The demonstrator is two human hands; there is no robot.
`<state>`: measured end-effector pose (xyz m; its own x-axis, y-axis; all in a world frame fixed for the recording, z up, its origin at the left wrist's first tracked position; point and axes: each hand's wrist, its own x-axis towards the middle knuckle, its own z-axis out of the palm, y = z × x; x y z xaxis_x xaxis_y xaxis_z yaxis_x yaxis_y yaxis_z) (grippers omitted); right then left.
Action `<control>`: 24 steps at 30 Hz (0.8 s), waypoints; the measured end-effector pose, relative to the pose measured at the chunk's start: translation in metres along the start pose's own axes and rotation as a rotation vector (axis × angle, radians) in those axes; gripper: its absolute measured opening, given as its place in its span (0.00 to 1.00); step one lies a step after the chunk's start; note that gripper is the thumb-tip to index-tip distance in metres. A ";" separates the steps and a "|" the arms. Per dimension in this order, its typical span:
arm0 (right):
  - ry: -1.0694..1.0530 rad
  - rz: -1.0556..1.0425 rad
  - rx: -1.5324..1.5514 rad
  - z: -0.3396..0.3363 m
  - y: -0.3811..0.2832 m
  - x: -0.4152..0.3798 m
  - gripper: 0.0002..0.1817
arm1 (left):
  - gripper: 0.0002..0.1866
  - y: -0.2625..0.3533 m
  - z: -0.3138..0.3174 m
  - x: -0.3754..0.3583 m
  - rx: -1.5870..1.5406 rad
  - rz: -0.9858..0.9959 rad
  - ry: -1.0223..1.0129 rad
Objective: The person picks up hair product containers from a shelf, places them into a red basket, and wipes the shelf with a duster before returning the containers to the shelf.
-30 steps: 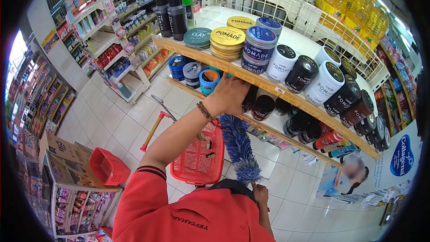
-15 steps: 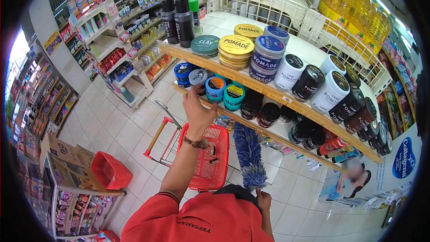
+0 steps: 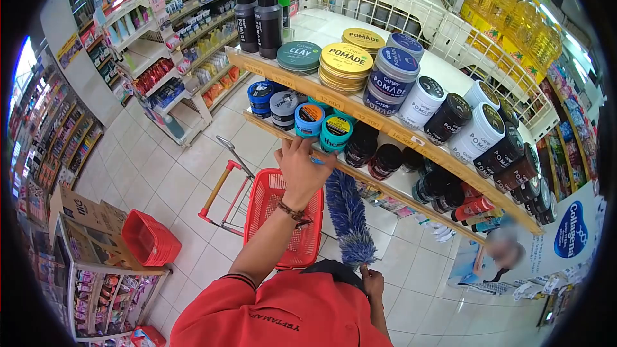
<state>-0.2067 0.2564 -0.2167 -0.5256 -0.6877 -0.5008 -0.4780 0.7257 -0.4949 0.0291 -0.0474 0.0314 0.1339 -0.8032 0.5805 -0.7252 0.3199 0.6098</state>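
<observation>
My left hand (image 3: pixel 301 166), with a bracelet at the wrist, is at the front edge of the lower shelf. Its fingers are apart, just below a blue jar with an orange lid (image 3: pixel 309 119) and a teal jar with a yellow label (image 3: pixel 335 133). A small bit of blue shows between thumb and fingers; what it is I cannot make out. Left of these jars stand a grey wax jar (image 3: pixel 283 109) and a dark blue jar (image 3: pixel 260 99). Low on my right side, my right hand (image 3: pixel 372 281) grips a blue fluffy duster (image 3: pixel 348 215), its head upward; the handle is mostly hidden.
Yellow pomade tins (image 3: pixel 346 67), a green clay tin (image 3: pixel 299 57) and several other pomade jars line the upper shelf (image 3: pixel 334 99). Beneath my left arm stands a red basket (image 3: pixel 263 196) on a trolley. Stacked red baskets (image 3: pixel 152 238) are at the left.
My left hand has moved down and right, from beside the wax jar to the shelf edge below the orange-lidded and teal jars. My right hand still holds the duster.
</observation>
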 end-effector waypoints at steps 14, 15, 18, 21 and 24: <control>0.029 0.037 0.056 0.007 0.011 -0.006 0.36 | 0.32 0.036 -0.007 -0.010 -0.265 -0.113 -0.470; 0.024 0.050 0.063 0.006 0.011 -0.006 0.36 | 0.32 0.037 -0.008 -0.009 -0.265 -0.112 -0.473; 0.028 0.076 0.088 0.005 0.010 -0.009 0.35 | 0.32 0.040 -0.010 -0.003 -0.282 -0.119 -0.585; 0.033 0.088 0.100 0.007 0.012 -0.010 0.34 | 0.30 0.037 -0.009 -0.004 -0.241 -0.155 -0.597; 0.036 0.092 0.112 0.008 0.013 -0.009 0.34 | 0.29 0.039 -0.007 -0.002 -0.228 -0.129 -0.538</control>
<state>-0.2031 0.2718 -0.2246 -0.5897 -0.6157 -0.5227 -0.3462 0.7774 -0.5251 0.0056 -0.0299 0.0578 -0.1930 -0.9654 0.1755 -0.5547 0.2549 0.7920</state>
